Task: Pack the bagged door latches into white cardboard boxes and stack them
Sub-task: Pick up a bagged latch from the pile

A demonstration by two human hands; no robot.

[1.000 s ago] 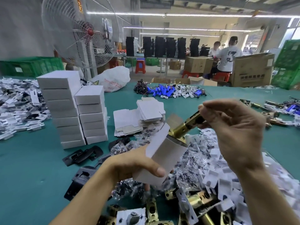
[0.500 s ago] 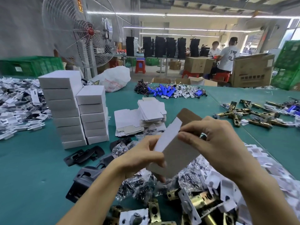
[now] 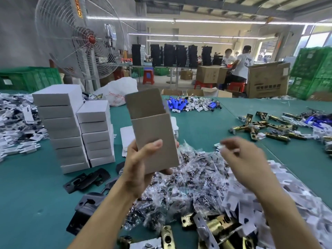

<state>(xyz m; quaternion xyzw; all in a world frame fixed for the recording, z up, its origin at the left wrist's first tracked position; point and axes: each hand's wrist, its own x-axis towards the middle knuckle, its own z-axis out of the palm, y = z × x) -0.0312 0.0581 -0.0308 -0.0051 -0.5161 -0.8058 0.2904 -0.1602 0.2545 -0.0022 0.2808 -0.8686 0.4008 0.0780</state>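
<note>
Head view, slim rectangular cardboard box point(image 3: 154, 139) gripped upright by left hand point(image 3: 140, 166) over green table point(image 3: 27, 194), top flap open, matte grey-brown face shown, right hand point(image 3: 242, 157) blurred alongside, grasp indiscernible, crinkly bagged latches point(image 3: 188, 186) heaped below

Left hand point(image 3: 138, 164) grips box point(image 3: 154, 137); right hand point(image 3: 240, 159) loose, blurred.

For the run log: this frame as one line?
left hand: holds box upright, top flap open | right hand: blurred, grip unclear, apart from box, over bagged parts pile | stacked boxes: two stacks, left
</note>
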